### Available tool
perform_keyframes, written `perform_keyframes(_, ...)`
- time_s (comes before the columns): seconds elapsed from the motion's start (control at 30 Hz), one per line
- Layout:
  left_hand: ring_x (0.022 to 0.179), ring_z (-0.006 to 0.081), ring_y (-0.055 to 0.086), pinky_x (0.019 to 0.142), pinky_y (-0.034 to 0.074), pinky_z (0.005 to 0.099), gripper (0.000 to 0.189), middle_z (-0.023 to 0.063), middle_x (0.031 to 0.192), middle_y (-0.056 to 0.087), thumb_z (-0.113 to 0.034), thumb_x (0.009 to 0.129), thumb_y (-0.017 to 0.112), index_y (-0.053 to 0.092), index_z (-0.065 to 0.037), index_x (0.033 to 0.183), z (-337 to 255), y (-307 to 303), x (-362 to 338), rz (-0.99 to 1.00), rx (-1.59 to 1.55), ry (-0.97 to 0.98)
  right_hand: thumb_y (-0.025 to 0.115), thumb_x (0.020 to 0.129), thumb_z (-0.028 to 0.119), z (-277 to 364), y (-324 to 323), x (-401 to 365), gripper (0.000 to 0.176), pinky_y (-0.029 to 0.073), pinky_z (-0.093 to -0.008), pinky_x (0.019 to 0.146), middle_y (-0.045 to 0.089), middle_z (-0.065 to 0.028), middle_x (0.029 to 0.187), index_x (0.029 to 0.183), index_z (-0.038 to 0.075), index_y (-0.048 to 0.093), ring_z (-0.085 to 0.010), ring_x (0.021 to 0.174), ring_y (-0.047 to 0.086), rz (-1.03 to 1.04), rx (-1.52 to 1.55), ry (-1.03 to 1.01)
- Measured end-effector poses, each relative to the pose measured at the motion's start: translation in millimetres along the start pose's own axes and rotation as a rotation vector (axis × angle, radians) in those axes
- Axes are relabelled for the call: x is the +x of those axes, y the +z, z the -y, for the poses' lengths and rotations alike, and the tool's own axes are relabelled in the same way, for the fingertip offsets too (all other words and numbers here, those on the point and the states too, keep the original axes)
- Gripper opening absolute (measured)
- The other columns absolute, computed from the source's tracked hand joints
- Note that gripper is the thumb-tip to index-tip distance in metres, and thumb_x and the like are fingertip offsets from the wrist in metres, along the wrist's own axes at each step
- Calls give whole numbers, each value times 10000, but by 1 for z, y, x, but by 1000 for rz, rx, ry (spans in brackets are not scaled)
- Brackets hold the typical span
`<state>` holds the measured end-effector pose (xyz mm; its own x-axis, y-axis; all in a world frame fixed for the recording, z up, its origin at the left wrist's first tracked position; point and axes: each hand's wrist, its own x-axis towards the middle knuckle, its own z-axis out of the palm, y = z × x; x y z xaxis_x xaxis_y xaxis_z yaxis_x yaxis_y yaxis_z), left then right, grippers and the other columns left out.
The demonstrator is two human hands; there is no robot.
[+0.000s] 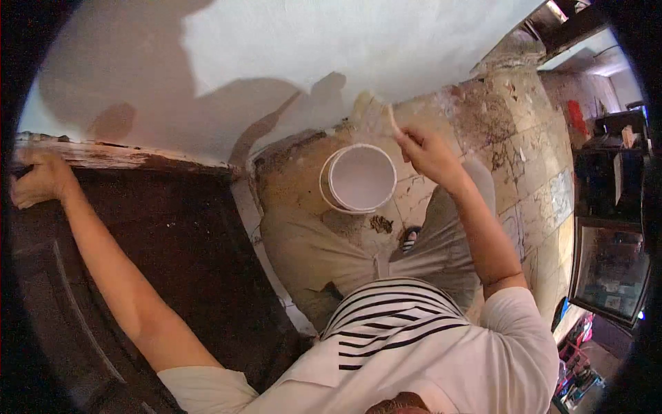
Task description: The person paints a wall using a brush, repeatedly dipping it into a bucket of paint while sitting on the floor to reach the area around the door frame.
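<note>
My right hand [429, 157] grips the handle of a paintbrush [372, 110], whose pale, wide bristle end is blurred and lies close to the foot of the white wall [262, 52]. Just below the brush stands a white bucket [362, 178] with its wire-like handle folded down at the left; whitish paint appears to fill part of it. Far to the left, my left hand [45, 181] has curled fingers around the upper edge of a dark brown wooden door [165, 241], near a strip of worn wood [117, 155]. Its fingertips are partly lost in the dark image edge.
Stained, cracked floor tiles [514, 148] spread around the bucket. A small brown clump [380, 223] lies near my sandalled foot [410, 238]. At the right stand a glass-fronted cabinet [611, 269] and dark furniture. A pale sill [276, 269] runs along the door.
</note>
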<state>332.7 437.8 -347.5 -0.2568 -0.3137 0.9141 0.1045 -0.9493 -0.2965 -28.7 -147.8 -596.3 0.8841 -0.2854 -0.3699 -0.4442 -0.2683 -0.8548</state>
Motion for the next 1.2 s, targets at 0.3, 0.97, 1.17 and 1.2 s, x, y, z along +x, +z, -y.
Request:
perform_keyframes(0.3,820,463,559,769,445,552,622,311,863,562,-485,878,510,554,136,874,12,19,-20,52,127,-77,533,842,149,-128,101,16,192,533,-478,665,642,-240,835,957,51,651,-398,748,649,74,-964,-404)
perform_keyframes(0.97,812,502,570,782,420,595,621,331,811,578,-501,856,519,551,116,787,5,9,-11,121,130,-181,532,851,186,-138,138,62,230,539,-451,770,666,-225,946,896,27,692,-380,836,666,245,-1058,-252)
perform_keyframes(1.17,923,428,462,808,347,566,617,301,946,457,-500,848,559,484,105,942,29,23,-28,234,117,-171,525,860,248,-148,114,72,285,519,-498,753,673,-230,874,862,12,685,-402,828,656,298,-887,-127)
perform_keyframes(1.2,958,404,426,815,323,557,622,290,986,417,-497,844,572,457,99,981,27,22,-25,266,105,-167,534,858,261,-152,109,76,289,514,-505,750,673,-232,860,877,15,685,-405,826,654,287,-820,-99)
